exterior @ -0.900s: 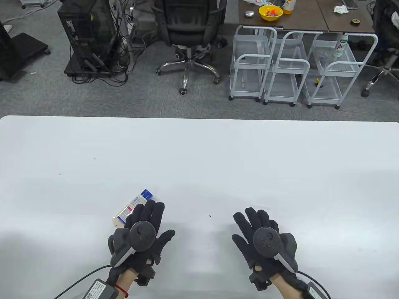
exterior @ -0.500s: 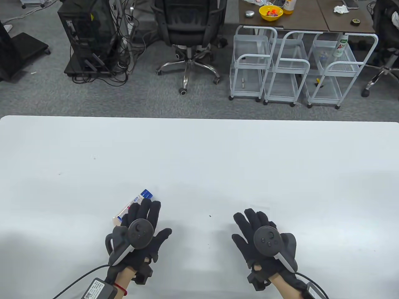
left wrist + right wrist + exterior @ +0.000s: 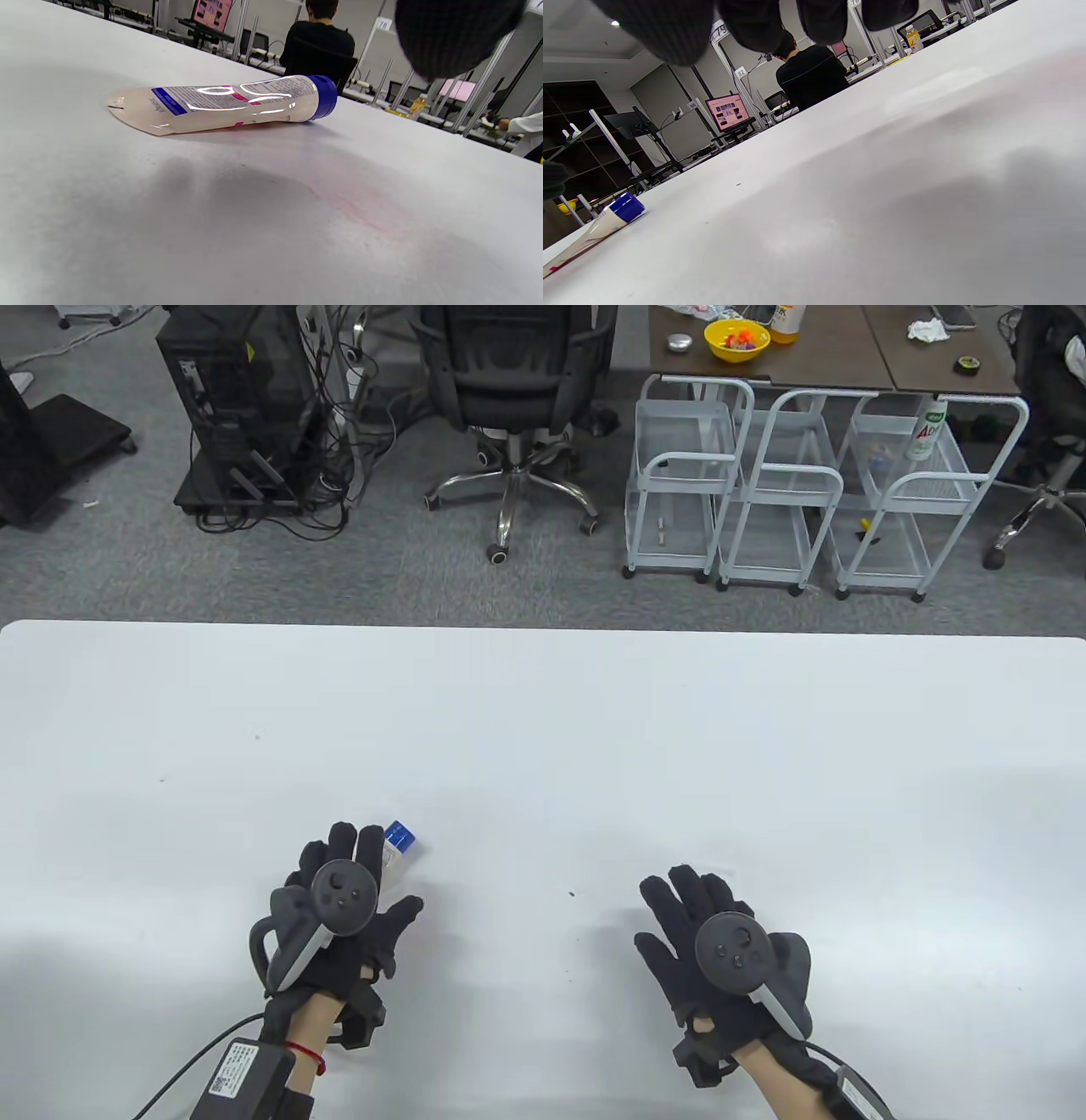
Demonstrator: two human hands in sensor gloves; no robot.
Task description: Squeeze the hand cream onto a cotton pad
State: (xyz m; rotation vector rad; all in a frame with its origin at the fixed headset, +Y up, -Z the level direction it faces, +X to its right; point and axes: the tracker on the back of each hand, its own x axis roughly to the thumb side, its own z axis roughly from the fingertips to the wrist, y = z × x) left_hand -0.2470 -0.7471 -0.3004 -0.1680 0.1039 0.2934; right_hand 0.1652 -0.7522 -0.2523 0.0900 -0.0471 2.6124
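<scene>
— Where is the hand cream tube [image 3: 225,103] right now?

— Lying on its side on the white table [image 3: 543,712], mostly hidden under the left hand [image 3: 344,912] in the table view. Only its blue cap [image 3: 400,837] and a bit of pale body stick out just past the fingertips, toward the far side of that hand.

— Is the left hand gripping it?

— Not that I can see. The left wrist view shows the whole tube resting flat on the table with nothing touching it, the crimped end to that view's left and the blue cap to the right. One gloved fingertip [image 3: 454,36] hangs in at the top right of that view, above the tube and apart from it. From overhead the fingers look stretched forward and loosely spread, thumb out toward the right hand.

— And the right hand [image 3: 721,959]?

— Well apart from the tube, across a stretch of bare table. Its fingers are extended and fanned, palm down, holding nothing. In the right wrist view the gloved fingertips [image 3: 755,23] hang above the table surface, and the tube [image 3: 594,231] shows far off at that view's lower left, cap pointing away.

— The cotton pad?

— A faint pale patch [image 3: 935,91] lies on the table beyond the right hand's fingers; I cannot tell what it is.
</scene>
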